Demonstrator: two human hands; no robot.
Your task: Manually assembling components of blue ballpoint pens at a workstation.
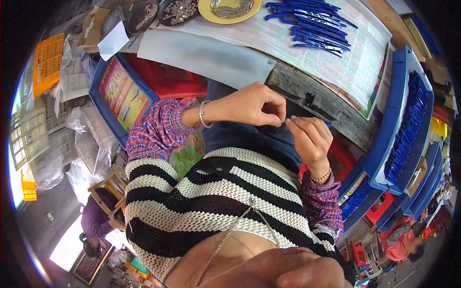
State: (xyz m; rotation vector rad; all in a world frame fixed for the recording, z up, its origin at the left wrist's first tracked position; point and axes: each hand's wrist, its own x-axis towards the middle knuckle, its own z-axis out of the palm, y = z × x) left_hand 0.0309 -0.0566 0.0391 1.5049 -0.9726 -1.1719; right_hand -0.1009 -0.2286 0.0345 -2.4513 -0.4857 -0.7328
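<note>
My left hand (pixel 264 106) and my right hand (pixel 311 139) meet over my lap, just off the table's front edge. The left fingers are closed in a pinch; whatever sits between them is too small to make out. My right thumb and fingers are pressed together on a slim blue piece (pixel 329 124), of which only an end shows beside the knuckles. Beyond the hands, a pile of long blue pieces with shiny metal parts (pixel 317 28) lies on the covered tabletop.
A yellow dish (pixel 205 13) of thin metal pins and dark bowls (pixel 165 20) of small metal parts stand at the back. Blue crates (pixel 382 163) with many blue pieces are at right. Another blue crate (pixel 106 72) stands left. Other people (pixel 96 218) work behind.
</note>
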